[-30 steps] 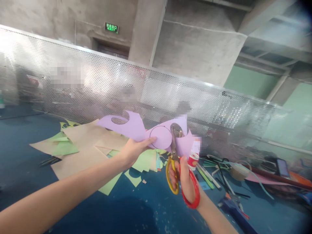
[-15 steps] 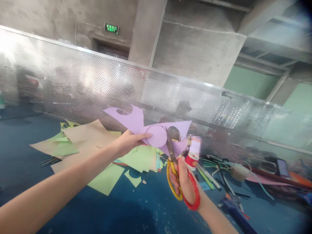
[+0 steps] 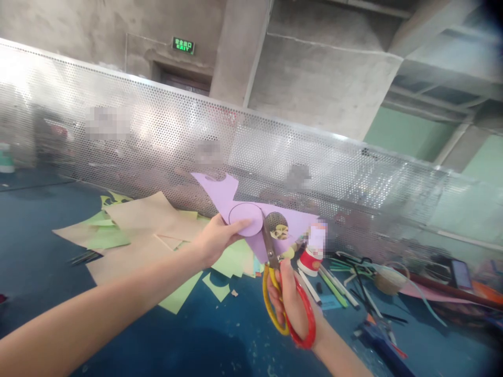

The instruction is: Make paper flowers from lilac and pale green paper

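Held up in front of me is a purple sheet of paper [image 3: 291,213] with a round hole in its right part and a curved cut-out at its upper left. A circle outlined in dark line [image 3: 244,213] lies between them. My left hand [image 3: 219,240] pinches the paper at this circle, thumb on top. My right hand [image 3: 293,293] grips scissors [image 3: 271,251] with one yellow and one red handle loop. Their blades point upward, at the right edge of the outlined circle, and look nearly closed.
Brown paper sheets [image 3: 137,230] and green paper [image 3: 178,296] lie on the blue table [image 3: 165,351] at left. A red and white cup [image 3: 309,262] stands right of the paper. Further right are sticks, a blue tool [image 3: 377,340] and a phone [image 3: 460,274]. A perforated metal screen [image 3: 165,131] runs behind.
The purple paper has turned, its right tip now lower and its left piece shifted right. The scissor blades have moved slightly left along the circle's edge and closed somewhat.
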The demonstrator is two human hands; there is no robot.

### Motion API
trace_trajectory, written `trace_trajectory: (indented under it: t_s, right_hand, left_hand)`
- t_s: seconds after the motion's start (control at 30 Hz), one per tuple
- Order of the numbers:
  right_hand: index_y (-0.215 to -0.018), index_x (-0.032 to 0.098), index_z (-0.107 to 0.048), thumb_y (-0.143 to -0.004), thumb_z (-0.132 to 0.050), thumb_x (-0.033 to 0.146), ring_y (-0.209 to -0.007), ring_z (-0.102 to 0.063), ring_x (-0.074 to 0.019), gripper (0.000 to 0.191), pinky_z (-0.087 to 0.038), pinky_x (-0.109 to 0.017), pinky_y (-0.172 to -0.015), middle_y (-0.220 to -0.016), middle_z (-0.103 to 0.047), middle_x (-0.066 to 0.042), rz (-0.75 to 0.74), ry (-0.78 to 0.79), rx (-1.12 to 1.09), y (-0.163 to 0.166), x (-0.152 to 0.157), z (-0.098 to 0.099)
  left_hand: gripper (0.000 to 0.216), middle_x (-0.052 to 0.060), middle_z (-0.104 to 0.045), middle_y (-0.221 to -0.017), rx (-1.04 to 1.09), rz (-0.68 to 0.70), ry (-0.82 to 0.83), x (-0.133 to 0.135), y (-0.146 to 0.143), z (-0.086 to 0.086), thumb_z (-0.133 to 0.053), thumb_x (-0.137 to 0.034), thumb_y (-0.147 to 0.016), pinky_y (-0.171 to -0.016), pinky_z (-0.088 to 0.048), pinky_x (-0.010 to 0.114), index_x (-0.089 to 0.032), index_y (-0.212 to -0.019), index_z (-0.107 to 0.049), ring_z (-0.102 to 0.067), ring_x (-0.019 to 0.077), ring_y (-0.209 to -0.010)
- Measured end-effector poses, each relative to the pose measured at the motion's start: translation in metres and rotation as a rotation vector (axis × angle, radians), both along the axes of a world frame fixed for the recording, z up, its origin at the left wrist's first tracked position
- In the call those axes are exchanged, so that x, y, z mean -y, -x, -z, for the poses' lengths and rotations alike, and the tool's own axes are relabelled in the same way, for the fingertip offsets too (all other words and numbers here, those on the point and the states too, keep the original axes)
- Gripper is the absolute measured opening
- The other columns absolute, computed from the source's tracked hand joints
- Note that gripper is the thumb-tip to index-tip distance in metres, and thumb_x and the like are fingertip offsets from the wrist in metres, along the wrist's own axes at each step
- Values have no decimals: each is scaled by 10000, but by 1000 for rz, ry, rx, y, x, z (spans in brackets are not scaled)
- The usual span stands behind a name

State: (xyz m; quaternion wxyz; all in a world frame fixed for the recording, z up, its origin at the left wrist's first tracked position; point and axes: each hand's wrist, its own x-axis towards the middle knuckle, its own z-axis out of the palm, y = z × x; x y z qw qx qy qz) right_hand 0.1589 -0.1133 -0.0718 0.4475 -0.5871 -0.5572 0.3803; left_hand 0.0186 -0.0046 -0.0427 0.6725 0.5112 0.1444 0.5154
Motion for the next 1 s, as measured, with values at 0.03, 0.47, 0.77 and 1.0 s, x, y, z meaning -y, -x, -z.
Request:
trace_trajectory:
  t_s: [0.03,0.47,0.77,1.0]
  right_hand:
    - [-512,196,-344,-751,-181,713,-322,-417,-90,592,-359,-203,-361,-380,-386,39,-22,-10,-14,0,0,0]
    - [-640,177,-428,-800,-193,642,-744,-586,-182,545,-469,-303,-758,-692,-572,-58,-74,-90,-17,-1,8,-18]
    - [-591,186,-417,-827,-174,613,-498,-492,-116,545,-454,-240,-552,-526,-443,18,-79,-135,2,-11,1,0]
    - [-563,192,-408,-810,-217,632,-444,-398,-93,540,-432,-214,-470,-505,-383,31,-105,-119,-62,-8,1,2]
  left_hand:
    - [371,99,-610,-1104,-11,-20,-18,2,0,0,-693,-228,-664,-888,-465,329,-145,-1015,-607,-557,223,-1021]
    - [376,98,-606,-1116,-162,-14,-170,15,-5,6,-655,-295,-700,-898,-426,346,-161,-1046,-594,-547,220,-1034]
    - [379,93,-633,-1061,-232,-12,-237,13,0,-2,-674,-286,-673,-856,-448,354,-170,-1028,-606,-568,229,-994]
    - [373,93,-638,-1049,-245,-35,-241,11,0,-1,-676,-285,-666,-853,-447,375,-177,-1018,-614,-572,241,-985]
